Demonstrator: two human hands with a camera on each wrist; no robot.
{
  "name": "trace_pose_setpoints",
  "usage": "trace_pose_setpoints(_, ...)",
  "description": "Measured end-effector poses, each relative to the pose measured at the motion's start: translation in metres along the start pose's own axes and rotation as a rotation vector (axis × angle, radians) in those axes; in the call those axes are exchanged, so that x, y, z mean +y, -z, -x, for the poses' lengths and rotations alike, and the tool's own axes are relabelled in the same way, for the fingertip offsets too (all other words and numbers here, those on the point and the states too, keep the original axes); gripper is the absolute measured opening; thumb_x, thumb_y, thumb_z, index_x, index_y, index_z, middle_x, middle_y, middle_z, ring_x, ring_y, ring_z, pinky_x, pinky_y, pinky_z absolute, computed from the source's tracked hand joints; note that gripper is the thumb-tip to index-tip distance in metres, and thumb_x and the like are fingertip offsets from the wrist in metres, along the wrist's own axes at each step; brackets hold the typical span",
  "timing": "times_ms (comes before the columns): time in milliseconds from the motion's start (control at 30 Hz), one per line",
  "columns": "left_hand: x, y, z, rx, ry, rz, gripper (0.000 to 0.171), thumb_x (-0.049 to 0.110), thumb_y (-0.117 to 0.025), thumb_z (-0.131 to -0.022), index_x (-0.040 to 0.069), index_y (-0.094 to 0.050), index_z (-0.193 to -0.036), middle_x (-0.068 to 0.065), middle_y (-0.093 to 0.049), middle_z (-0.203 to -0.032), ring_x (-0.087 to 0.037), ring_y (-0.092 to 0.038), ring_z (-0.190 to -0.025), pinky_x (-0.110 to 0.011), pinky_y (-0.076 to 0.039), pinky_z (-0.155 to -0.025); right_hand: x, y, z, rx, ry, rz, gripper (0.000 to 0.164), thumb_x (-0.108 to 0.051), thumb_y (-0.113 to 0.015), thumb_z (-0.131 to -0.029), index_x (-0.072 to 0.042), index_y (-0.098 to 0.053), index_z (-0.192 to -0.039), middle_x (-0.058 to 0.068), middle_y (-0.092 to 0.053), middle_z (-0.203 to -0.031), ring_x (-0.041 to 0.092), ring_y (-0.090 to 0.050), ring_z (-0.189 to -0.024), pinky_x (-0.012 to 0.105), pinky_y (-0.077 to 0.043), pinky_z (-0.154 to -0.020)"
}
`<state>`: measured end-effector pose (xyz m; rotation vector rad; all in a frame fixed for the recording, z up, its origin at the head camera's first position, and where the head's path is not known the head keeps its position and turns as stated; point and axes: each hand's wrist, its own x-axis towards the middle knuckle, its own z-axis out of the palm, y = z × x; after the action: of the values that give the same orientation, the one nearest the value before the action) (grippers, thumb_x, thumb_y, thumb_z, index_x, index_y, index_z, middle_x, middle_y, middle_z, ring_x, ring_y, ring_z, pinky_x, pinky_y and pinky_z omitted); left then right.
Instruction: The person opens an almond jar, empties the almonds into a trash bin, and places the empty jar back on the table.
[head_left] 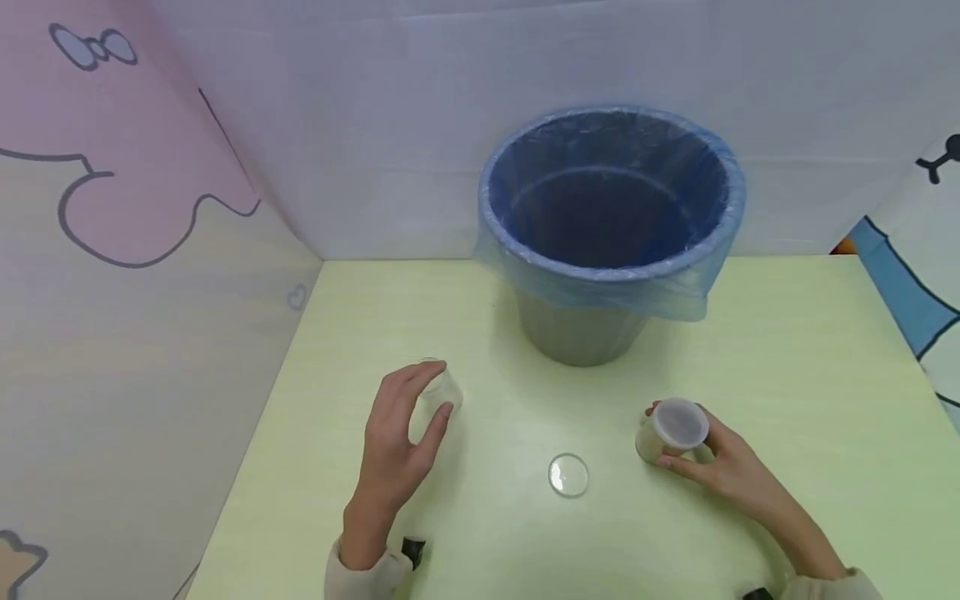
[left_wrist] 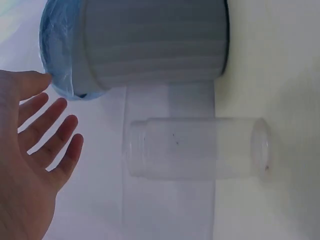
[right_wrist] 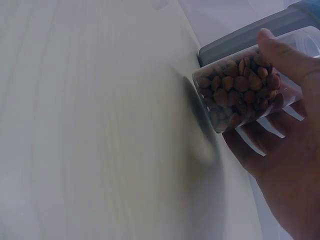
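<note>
My right hand (head_left: 731, 467) grips a clear plastic jar (head_left: 651, 443) with a pale lid (head_left: 681, 423) on top. In the right wrist view, brown nut-like kernels (right_wrist: 240, 84) fill the jar's lower part, with the thumb on one side and fingers on the other. My left hand (head_left: 397, 433) is beside a second clear jar (left_wrist: 200, 149), which stands upright and looks empty. In the left wrist view its fingers are spread and apart from that jar. Between the hands a clear round lid (head_left: 567, 475) lies flat on the table.
A grey bin (head_left: 581, 329) with a blue plastic liner (head_left: 611, 275) folded over its rim stands at the back of the pale table (head_left: 510, 550). A white wall (head_left: 360, 125) rises behind it, and a wall with cartoon drawings (head_left: 150, 333) borders the left side.
</note>
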<state>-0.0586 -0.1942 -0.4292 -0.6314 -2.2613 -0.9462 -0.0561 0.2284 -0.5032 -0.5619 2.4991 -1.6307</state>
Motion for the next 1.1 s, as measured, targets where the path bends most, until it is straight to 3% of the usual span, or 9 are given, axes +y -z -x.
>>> trace_pose_setpoints(233,0.011,-0.027,-0.019,-0.094,-0.195,0.066,0.038,0.015,-0.067,-0.1,0.003,-0.065,-0.136,-0.011,-0.068,-0.131,-0.026,-0.064,-0.12,-0.031,-0.051,-0.105,-0.014,-0.003,-0.004,0.003,-0.037,0.066,0.071,-0.006,-0.084,-0.086,-0.01,-0.052,-0.149,-0.031,-0.056,-0.134,-0.018,-0.047,-0.126,0.004,-0.036,-0.099)
trace_pose_setpoints(400,0.015,-0.045,-0.028,-0.242,-0.222,0.13,0.044,0.025,-0.068,-0.101,0.008,-0.062,-0.14,-0.007,-0.066,-0.135,-0.022,-0.065,-0.124,-0.033,-0.053,-0.106,-0.023,-0.005,-0.007,-0.045,-0.017,0.051,0.073,-0.005,-0.083,-0.086,-0.01,-0.049,-0.151,-0.027,-0.056,-0.134,-0.015,-0.047,-0.128,0.009,-0.039,-0.101)
trace_pose_setpoints(600,0.025,-0.063,-0.034,-0.443,-0.234,0.162,0.058,0.037,-0.075,-0.097,0.016,-0.056,-0.148,0.0,-0.062,-0.14,-0.01,-0.064,-0.112,-0.025,-0.051,-0.103,-0.026,-0.009,-0.009,-0.103,0.024,0.029,0.074,-0.003,-0.081,-0.086,-0.006,-0.047,-0.151,-0.02,-0.059,-0.132,-0.01,-0.053,-0.124,0.016,-0.046,-0.099)
trace_pose_setpoints(700,0.03,-0.071,-0.036,-0.516,-0.254,0.175,0.067,0.043,-0.077,-0.094,0.018,-0.052,-0.151,0.001,-0.059,-0.142,-0.01,-0.063,-0.119,-0.022,-0.049,-0.106,-0.027,-0.015,-0.013,-0.143,0.081,-0.015,0.073,0.0,-0.08,-0.085,-0.006,-0.048,-0.15,-0.015,-0.06,-0.13,-0.005,-0.056,-0.118,0.018,-0.049,-0.096)
trace_pose_setpoints(833,0.034,-0.079,-0.041,-0.549,-0.288,0.197,0.074,0.046,-0.08,-0.091,0.018,-0.051,-0.152,0.001,-0.058,-0.141,-0.01,-0.06,-0.126,-0.021,-0.047,-0.108,-0.028,-0.023,-0.021,-0.22,0.153,-0.092,0.071,0.003,-0.078,-0.086,-0.01,-0.048,-0.149,-0.007,-0.061,-0.129,0.004,-0.06,-0.111,0.022,-0.051,-0.093)
trace_pose_setpoints(967,0.038,-0.082,-0.045,-0.564,-0.335,0.211,0.071,0.049,-0.082,-0.087,0.018,-0.057,-0.146,0.002,-0.059,-0.132,-0.008,-0.06,-0.118,-0.019,-0.047,-0.105,-0.031,-0.03,-0.024,-0.296,0.166,-0.153,0.069,0.003,-0.076,-0.088,-0.016,-0.048,-0.148,-0.005,-0.061,-0.129,0.009,-0.06,-0.107,0.027,-0.051,-0.09)
trace_pose_setpoints(1100,0.04,-0.08,-0.046,-0.581,-0.38,0.198,0.067,0.052,-0.082,-0.087,0.019,-0.06,-0.141,0.004,-0.06,-0.126,-0.006,-0.06,-0.111,-0.017,-0.048,-0.102,-0.033,-0.035,-0.024,-0.346,0.173,-0.195,0.068,0.004,-0.075,-0.088,-0.014,-0.048,-0.148,-0.004,-0.061,-0.119,0.01,-0.059,-0.097,0.028,-0.051,-0.083)
